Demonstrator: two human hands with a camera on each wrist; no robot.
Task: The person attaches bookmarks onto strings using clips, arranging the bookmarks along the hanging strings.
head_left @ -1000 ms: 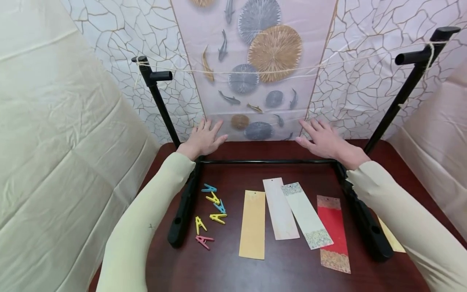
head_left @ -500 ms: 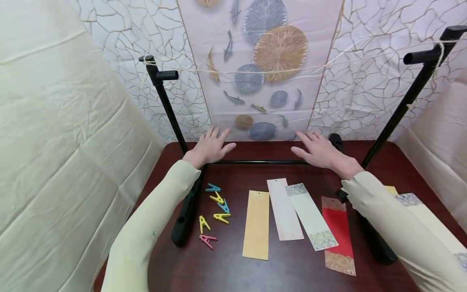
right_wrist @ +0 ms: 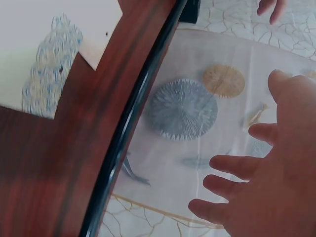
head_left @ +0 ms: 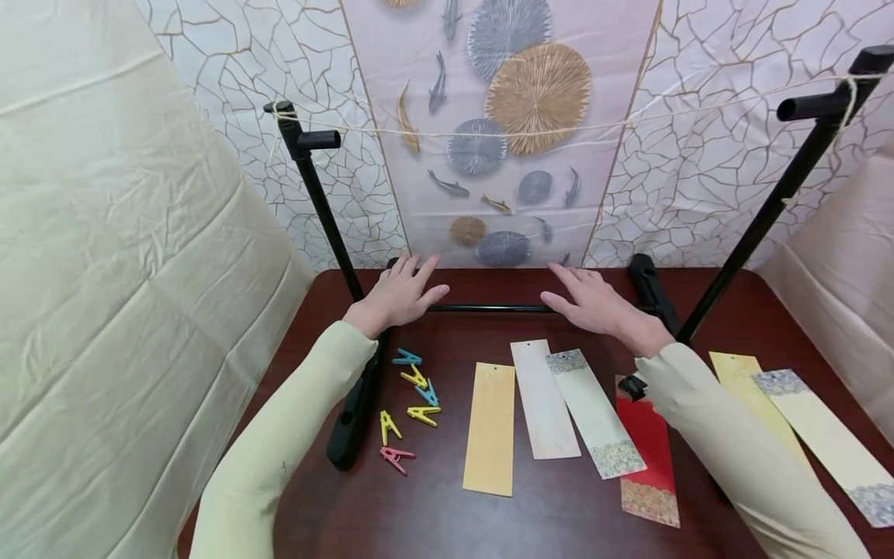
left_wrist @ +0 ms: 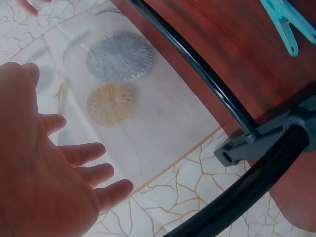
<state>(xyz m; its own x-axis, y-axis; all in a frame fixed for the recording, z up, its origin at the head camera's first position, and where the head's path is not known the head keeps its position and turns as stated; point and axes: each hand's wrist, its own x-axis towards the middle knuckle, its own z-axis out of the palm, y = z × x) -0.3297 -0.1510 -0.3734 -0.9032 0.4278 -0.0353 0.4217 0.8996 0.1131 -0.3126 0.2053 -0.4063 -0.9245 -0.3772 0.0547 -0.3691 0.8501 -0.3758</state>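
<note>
My left hand (head_left: 398, 293) is held out with spread, straight fingers beside the left post, holding nothing. Opposite it, my right hand (head_left: 592, 301) also reaches out palm down, fingers extended, nothing in it. Both overlap the thin black crossbar (head_left: 489, 308) in the head view. Nearer the body lie several small clothespins, among them a blue one (head_left: 407, 357), a yellow one (head_left: 423, 415) and a pink one (head_left: 396, 458). To their right are flat card strips with a punched hole: gold (head_left: 489, 431), white (head_left: 546, 404), pale green (head_left: 597, 419) and red (head_left: 646, 439), partly under the right sleeve.
A black stand has a left post (head_left: 317, 194) and a right post (head_left: 775, 206), with a string (head_left: 447, 134) tied between their tops. A yellow strip (head_left: 750, 388) and a cream strip (head_left: 831, 439) lie at the right. Patterned cloth (head_left: 531, 178) hangs behind the dark table (head_left: 419, 524).
Both hands have drawn slightly back toward the body, and the right one has shifted inward. The right sleeve has moved left, uncovering the yellow and cream strips. Clothespins and strips stay put.
</note>
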